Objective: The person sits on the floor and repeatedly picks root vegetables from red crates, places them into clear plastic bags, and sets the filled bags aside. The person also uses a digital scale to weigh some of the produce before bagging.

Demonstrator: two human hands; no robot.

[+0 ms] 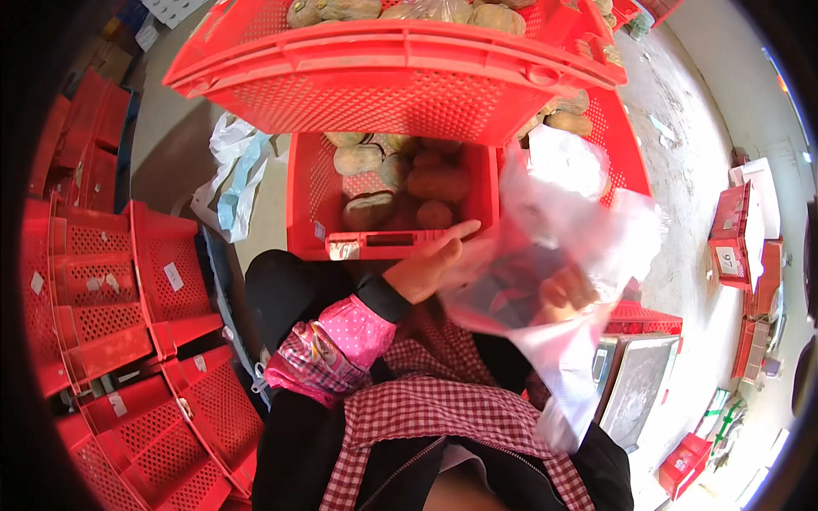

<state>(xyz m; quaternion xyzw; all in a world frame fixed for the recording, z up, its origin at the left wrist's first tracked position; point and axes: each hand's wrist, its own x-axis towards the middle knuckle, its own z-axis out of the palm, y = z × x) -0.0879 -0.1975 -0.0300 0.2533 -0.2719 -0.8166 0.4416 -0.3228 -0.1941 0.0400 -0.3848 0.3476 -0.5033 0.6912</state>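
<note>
A clear plastic bag (pixel 505 281) hangs spread and partly motion-blurred in front of me. My right hand (pixel 565 294) grips its film, with the fingers curled and partly veiled by it. My left hand (pixel 428 265) is at the bag's left edge, forefinger stretched out and thumb apart; nothing shows clasped in it, and its lower fingers are hidden. Just beyond my left hand, a red plastic crate (pixel 297 191) holds several pumpkins (pixel 358 158), some in shadow. Above it, a tilted red crate (pixel 383 83) carries more pumpkins (pixel 498 19) and some clear film.
Stacked red crates (pixel 172 281) line the left side. White and pale-blue plastic bags (pixel 236 179) lie on the floor. At my right stands a platform scale (pixel 639 383) with a display. Another red crate (pixel 617 134) with pumpkins is behind the bag. More crates (pixel 732 236) stand along the right wall.
</note>
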